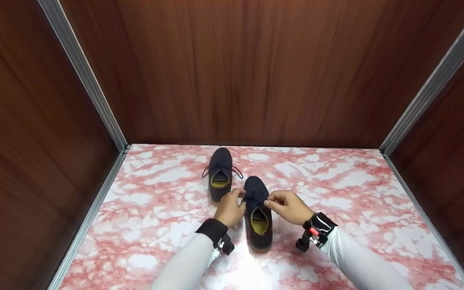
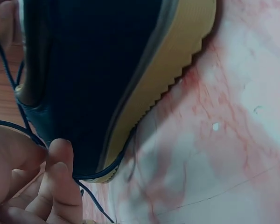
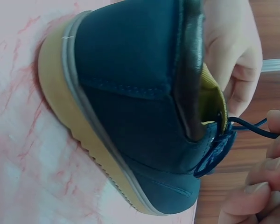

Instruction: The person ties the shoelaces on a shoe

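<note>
A dark blue lace-up shoe [image 1: 257, 185] with a yellow lining stands toe away from me, between my two hands. On its left side, the thumb and fingers of my left hand [image 1: 231, 208] pinch a shoelace [image 2: 98, 204], whose loose end hangs below them. At the right of the laced front, my right hand [image 1: 290, 207] pinches another length of lace between thumb and finger. That lace runs taut from the eyelets in the right wrist view, past the shoe's tan, ridged sole [image 3: 91, 144]. The lacing itself is partly covered by my fingers in the head view.
The matching shoe [image 1: 220, 158] stands farther back and to the left, its laces spread loose on both sides. Red-and-white marbled surface [image 1: 155, 201] lies under both shoes. Brown wood-grain panels [image 1: 232, 72] with grey metal corner strips [image 1: 91, 76] enclose the back and sides.
</note>
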The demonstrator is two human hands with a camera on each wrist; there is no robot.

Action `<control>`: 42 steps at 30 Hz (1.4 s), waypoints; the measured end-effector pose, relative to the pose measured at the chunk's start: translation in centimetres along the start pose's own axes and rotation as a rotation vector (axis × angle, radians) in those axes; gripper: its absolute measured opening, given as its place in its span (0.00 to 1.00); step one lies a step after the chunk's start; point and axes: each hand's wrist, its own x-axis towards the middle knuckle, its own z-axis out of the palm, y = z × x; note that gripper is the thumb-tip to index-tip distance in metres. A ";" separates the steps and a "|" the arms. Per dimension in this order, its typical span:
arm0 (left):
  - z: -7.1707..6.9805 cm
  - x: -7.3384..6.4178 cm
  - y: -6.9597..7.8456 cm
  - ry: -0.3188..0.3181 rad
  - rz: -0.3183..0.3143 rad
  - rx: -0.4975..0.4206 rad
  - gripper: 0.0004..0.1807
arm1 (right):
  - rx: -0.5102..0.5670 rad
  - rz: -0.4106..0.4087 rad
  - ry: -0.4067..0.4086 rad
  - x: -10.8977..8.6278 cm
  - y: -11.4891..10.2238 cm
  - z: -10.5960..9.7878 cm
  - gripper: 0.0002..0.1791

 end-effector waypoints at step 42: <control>-5.0 0.7 0.8 -0.013 -0.030 -0.024 0.02 | 0.069 0.166 0.214 3.3 0.5 -2.3 0.14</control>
